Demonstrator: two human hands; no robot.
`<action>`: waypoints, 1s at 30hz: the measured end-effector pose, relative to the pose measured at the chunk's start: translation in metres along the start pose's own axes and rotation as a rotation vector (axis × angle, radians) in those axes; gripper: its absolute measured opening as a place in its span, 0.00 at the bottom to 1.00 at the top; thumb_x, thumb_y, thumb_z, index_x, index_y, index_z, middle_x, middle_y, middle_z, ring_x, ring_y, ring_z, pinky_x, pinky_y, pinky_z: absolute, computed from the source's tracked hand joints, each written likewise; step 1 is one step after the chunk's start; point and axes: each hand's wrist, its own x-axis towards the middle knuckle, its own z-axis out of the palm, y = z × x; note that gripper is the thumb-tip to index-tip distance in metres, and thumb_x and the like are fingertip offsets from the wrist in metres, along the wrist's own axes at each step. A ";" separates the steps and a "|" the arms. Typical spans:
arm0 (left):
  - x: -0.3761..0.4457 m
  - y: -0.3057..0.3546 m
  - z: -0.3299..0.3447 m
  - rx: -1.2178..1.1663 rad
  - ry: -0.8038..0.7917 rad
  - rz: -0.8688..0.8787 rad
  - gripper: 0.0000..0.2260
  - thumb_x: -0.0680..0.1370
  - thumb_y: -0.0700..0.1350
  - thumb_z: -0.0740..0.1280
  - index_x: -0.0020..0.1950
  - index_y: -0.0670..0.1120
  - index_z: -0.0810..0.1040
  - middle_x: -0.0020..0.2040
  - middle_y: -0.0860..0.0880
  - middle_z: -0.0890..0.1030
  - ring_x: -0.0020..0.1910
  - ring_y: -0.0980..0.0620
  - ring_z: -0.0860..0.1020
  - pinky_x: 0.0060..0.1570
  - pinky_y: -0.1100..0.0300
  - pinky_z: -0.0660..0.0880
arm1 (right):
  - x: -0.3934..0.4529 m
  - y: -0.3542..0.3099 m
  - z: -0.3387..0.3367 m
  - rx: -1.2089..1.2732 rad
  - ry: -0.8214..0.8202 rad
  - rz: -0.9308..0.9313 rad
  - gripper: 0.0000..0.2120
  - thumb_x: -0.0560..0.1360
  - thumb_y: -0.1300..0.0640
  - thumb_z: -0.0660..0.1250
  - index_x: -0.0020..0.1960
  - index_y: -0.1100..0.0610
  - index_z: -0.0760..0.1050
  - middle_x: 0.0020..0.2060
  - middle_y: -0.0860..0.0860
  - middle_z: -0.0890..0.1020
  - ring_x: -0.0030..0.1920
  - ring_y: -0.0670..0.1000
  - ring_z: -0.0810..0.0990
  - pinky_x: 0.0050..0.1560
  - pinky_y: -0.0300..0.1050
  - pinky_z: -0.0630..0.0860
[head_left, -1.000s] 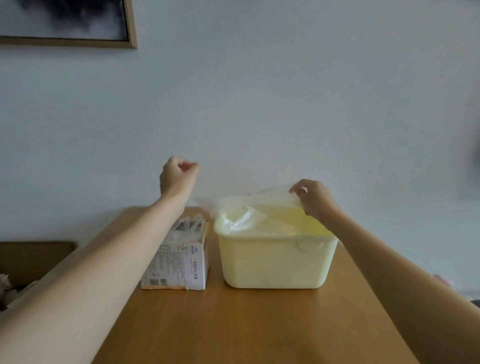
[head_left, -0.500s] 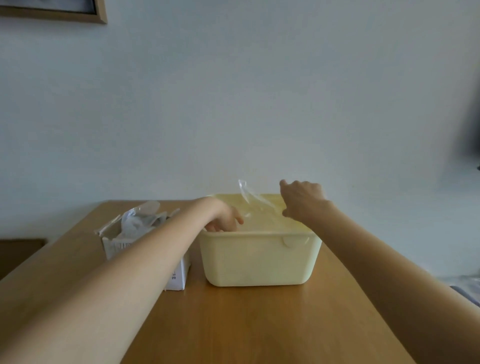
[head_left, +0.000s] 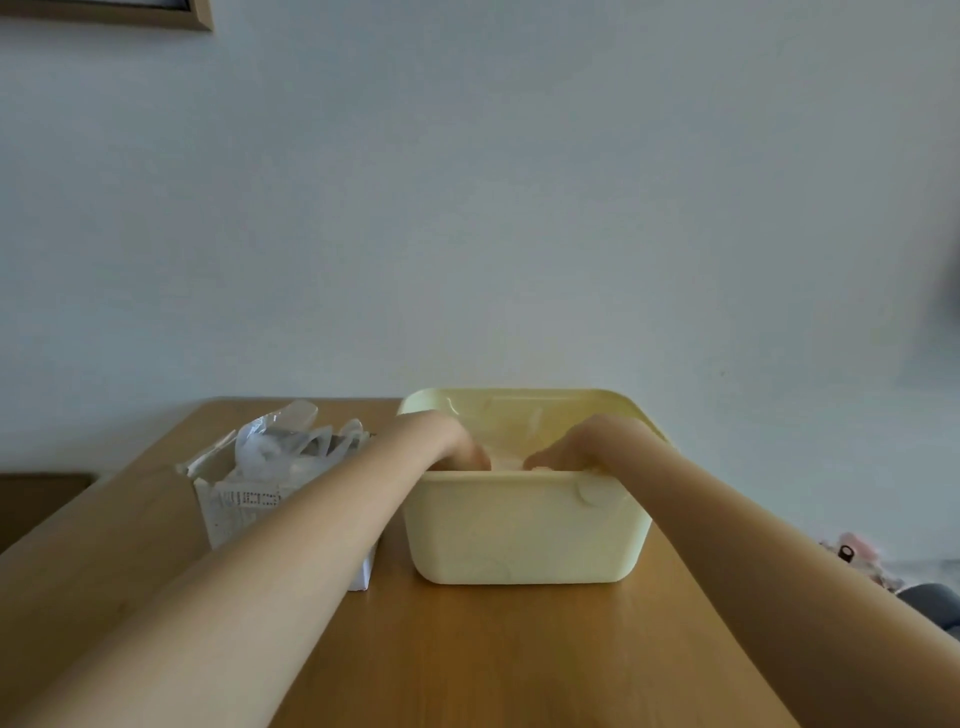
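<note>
A pale yellow plastic bin (head_left: 524, 535) stands on the wooden table (head_left: 493, 654). Both hands reach down into it over the near rim. My left hand (head_left: 452, 447) is inside at the left and my right hand (head_left: 571, 447) is inside at the right, with the fingers of both hidden behind the bin wall. A thin clear plastic liner (head_left: 511, 426) lies against the bin's inner back wall. Whether either hand holds the liner cannot be seen.
A white cardboard box (head_left: 234, 506) stuffed with clear plastic gloves or bags stands just left of the bin, partly behind my left forearm. A picture frame corner (head_left: 192, 13) hangs on the wall at top left. A pink object (head_left: 852, 551) lies beyond the table's right edge.
Both hands have dropped from above the bin down into it, taking the clear plastic with them; it no longer sticks up over the rim. The view has tilted slightly.
</note>
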 end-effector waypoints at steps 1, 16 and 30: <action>-0.005 0.000 -0.002 -0.056 0.035 0.030 0.23 0.81 0.51 0.56 0.76 0.54 0.58 0.75 0.51 0.61 0.69 0.47 0.67 0.66 0.53 0.68 | -0.002 -0.001 -0.002 0.046 -0.006 -0.006 0.25 0.80 0.49 0.56 0.75 0.43 0.54 0.73 0.52 0.63 0.69 0.57 0.68 0.63 0.48 0.67; -0.107 -0.140 0.010 -0.505 0.605 0.097 0.09 0.75 0.40 0.65 0.42 0.54 0.78 0.51 0.50 0.80 0.53 0.50 0.78 0.59 0.54 0.73 | -0.052 -0.135 -0.039 0.496 0.456 -0.626 0.09 0.75 0.65 0.64 0.53 0.64 0.80 0.44 0.58 0.83 0.41 0.53 0.82 0.46 0.42 0.80; -0.107 -0.167 0.023 -0.681 0.584 -0.085 0.06 0.74 0.40 0.70 0.38 0.40 0.82 0.33 0.46 0.81 0.31 0.53 0.77 0.34 0.65 0.76 | -0.042 -0.182 -0.015 0.388 0.224 -0.641 0.18 0.81 0.59 0.53 0.70 0.56 0.65 0.66 0.57 0.71 0.58 0.54 0.74 0.53 0.45 0.74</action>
